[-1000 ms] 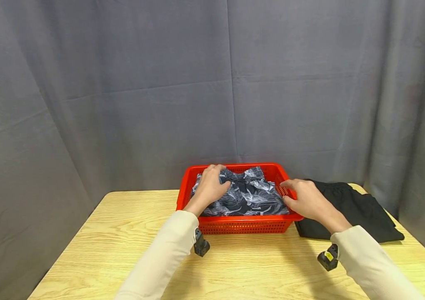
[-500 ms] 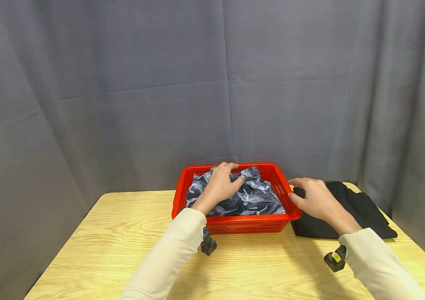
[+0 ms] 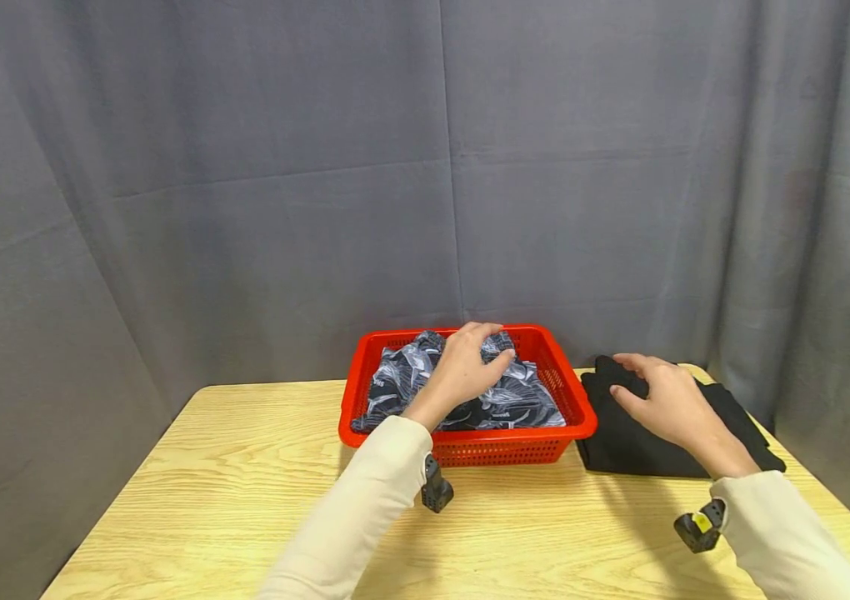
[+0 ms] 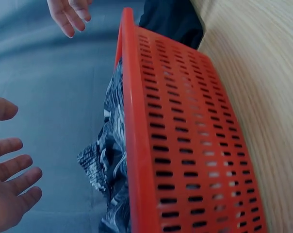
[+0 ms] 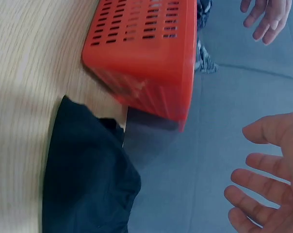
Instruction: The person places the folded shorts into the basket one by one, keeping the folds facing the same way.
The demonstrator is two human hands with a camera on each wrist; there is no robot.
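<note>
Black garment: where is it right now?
In the head view the black garment lies folded on the table, right of the red basket, under the right hand.

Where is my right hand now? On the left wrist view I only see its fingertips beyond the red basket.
Observer: Your right hand is over the black garment, fingers spread and holding nothing. The garment lies folded on the table, just right of the basket.
Operator: And my left hand, is it over the basket?
Observer: Yes. The left hand is above the patterned cloth, toward the basket's back wall, with its fingers relaxed. I cannot tell whether it touches the cloth.
</note>
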